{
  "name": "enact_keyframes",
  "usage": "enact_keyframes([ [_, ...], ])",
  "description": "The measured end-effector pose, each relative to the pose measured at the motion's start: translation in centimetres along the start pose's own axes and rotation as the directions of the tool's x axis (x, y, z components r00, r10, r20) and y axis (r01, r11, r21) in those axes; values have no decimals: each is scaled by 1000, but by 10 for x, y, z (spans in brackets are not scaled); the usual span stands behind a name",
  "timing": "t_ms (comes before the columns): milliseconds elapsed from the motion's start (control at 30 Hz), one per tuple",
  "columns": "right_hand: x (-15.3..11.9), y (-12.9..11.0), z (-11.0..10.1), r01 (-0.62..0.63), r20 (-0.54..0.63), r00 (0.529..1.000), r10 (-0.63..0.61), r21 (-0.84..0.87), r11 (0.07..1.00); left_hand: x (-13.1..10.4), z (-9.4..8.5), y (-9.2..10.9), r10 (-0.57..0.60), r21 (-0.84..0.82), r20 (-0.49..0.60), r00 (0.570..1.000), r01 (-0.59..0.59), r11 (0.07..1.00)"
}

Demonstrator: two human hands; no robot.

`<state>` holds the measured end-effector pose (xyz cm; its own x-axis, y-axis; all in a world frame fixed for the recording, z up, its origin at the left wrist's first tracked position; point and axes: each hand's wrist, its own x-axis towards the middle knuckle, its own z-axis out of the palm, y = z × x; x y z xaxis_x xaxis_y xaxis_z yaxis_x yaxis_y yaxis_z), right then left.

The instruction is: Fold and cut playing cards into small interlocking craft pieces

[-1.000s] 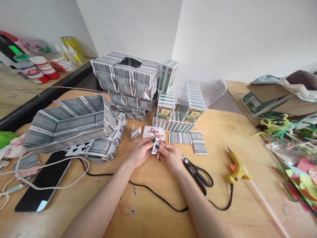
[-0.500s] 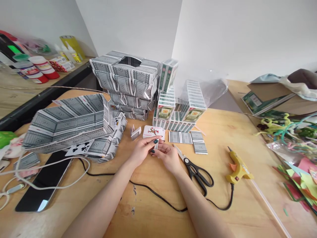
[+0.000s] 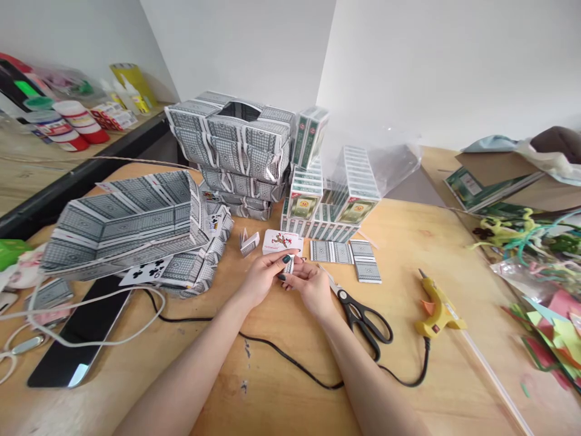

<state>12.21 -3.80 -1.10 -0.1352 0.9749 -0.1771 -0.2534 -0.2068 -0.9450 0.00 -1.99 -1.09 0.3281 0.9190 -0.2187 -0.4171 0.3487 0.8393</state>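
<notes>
Between the fingertips of both hands is a small playing card (image 3: 290,266), its patterned back partly showing and the rest covered by fingers. My left hand (image 3: 263,277) pinches it from the left, and my right hand (image 3: 312,286) grips its other side. Just beyond them lies a stack of cards with a joker (image 3: 280,240) face up on top. A folded card piece (image 3: 249,243) stands to the left of that stack. Joined card strips (image 3: 331,252) lie flat to the right. Scissors (image 3: 358,312) rest beside my right forearm, blades toward my hand.
A yellow glue gun (image 3: 438,309) with a black cord lies at right. Boxes covered in cards (image 3: 231,142) and packs of cards (image 3: 356,181) are stacked at the back. An open card tray (image 3: 122,230) and a phone (image 3: 77,339) sit at left. Coloured scraps (image 3: 554,330) lie far right.
The card between my fingers has turned slightly, and a little more of its patterned back shows. Both hands stay in nearly the same place.
</notes>
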Motion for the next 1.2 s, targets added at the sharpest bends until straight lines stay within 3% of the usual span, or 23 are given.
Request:
enact_keyframes([
  [467,0,1,-2,-12,-21,1000,12,-28,1000,0,0,-1,-45,-163,-9,999,43,986],
  [667,1,0,-5,7,70,998,-5,-35,999,-1,1,0,-25,-214,22,999,30,976],
  [833,-1,-2,-4,-24,170,985,30,-36,999,-2,2,1,-82,-196,33,996,87,977],
  [1200,-2,-2,-4,-33,172,984,37,-27,999,-4,5,2,-95,-202,66,993,107,973],
])
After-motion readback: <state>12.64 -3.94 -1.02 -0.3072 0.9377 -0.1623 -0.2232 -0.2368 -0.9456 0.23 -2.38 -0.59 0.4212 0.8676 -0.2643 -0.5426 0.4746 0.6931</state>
